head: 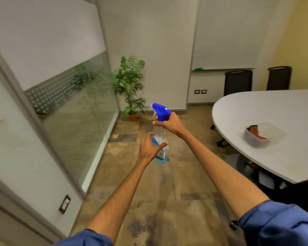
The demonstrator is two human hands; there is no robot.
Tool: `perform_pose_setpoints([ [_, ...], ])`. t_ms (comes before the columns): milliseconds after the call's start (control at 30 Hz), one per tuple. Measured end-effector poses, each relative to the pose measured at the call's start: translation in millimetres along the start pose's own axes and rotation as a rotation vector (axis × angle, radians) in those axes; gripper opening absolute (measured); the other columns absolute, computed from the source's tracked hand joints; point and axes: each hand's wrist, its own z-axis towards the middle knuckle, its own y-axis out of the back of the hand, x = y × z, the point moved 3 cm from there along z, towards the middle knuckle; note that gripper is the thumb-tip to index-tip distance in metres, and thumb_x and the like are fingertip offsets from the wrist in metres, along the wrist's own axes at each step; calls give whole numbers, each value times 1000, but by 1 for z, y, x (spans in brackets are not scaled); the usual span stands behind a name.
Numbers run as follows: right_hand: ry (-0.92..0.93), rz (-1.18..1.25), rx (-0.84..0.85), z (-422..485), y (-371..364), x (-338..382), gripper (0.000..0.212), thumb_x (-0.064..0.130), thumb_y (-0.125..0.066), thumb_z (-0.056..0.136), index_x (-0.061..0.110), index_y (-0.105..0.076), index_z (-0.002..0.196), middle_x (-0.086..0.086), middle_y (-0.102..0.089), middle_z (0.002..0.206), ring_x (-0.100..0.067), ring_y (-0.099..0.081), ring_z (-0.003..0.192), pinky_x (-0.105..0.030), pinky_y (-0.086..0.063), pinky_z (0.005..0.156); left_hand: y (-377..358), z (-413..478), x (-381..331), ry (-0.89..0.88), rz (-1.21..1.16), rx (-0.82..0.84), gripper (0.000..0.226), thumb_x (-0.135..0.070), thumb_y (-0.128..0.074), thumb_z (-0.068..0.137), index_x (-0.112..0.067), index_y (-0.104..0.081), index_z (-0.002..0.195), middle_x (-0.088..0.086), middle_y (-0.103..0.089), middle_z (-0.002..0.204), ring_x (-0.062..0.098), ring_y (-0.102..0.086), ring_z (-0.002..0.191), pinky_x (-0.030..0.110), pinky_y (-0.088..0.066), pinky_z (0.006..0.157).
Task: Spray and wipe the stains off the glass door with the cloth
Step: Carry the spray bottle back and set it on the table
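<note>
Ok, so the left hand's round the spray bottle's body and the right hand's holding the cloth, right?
Not quite. The right hand holds no cloth: it grips the neck of the spray bottle, under the blue trigger head. The left hand is round its body, as you said. The head view shows this.

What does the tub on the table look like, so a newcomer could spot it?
Find the big rounded white table at the room's right. Near its curved edge sits a clear rectangular plastic tub. It is see-through, with a reddish-brown item inside, unlike the two black chairs beyond the table.
</note>
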Motion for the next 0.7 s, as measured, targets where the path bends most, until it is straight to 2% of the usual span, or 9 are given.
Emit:
perform_pose_setpoints([
  [100, -32, -16, -49, -3, 59, -32, 27, 24, -87, 73, 10, -72, 90, -7, -71, 82, -13, -62, 72, -33, -53, 74, -57, 7, -30, -33, 18, 85, 78, -53, -81, 70, -13, -50, 129, 5, -64, 121, 24, -61, 110, 38, -53, 88],
  [267, -98, -64, -161, -8, 150, -80, 49, 29, -89, 70, -6, -67, 96, -17, -64, 79, -21, -55, 72, -34, -48, 70, -143, 21, -79, -108, 29, 240, 81, -58, -79, 71, -12, -47, 130, 6, -65, 119, 25, -64, 108, 40, -55, 86],
  [367, -148, -78, -238, -9, 202, -111, 51, 29, -89, 70, -5, -67, 101, -17, -67, 86, -21, -58, 75, -33, -50, 72, -196, 32, -109, -158, 17, 352, 85, -59, -77, 73, -11, -43, 135, 5, -65, 121, 24, -65, 107, 39, -55, 87],
  [467, -195, -93, -310, -6, 251, -143, 50, 27, -88, 72, -2, -66, 107, -19, -70, 94, -27, -64, 84, -36, -55, 79, -249, 46, -133, -208, -8, 488, 71, -52, -74, 80, -12, -46, 133, 6, -68, 119, 22, -67, 104, 32, -55, 80],
  [533, -221, -111, -369, -3, 284, -165, 50, 27, -89, 70, -2, -67, 104, -18, -68, 89, -25, -63, 79, -36, -55, 78, -286, 57, -148, -244, -29, 583, 58, -44, -68, 89, -12, -47, 132, 8, -68, 123, 22, -68, 105, 25, -54, 74],
  [633, -265, -158, -421, 3, 334, -198, 47, 25, -89, 70, -3, -67, 100, -19, -65, 83, -20, -59, 74, -36, -51, 73, -342, 77, -171, -319, -10, 731, 50, -39, -57, 97, -11, -41, 135, 9, -64, 129, 27, -68, 109, 39, -58, 86],
  [700, -296, -179, -465, 6, 365, -218, 44, 23, -89, 70, 0, -67, 100, -13, -64, 81, -20, -59, 74, -33, -50, 73, -377, 91, -189, -380, 39, 816, 55, -41, -54, 98, -14, -36, 141, 7, -63, 131, 26, -68, 110, 39, -58, 87],
])
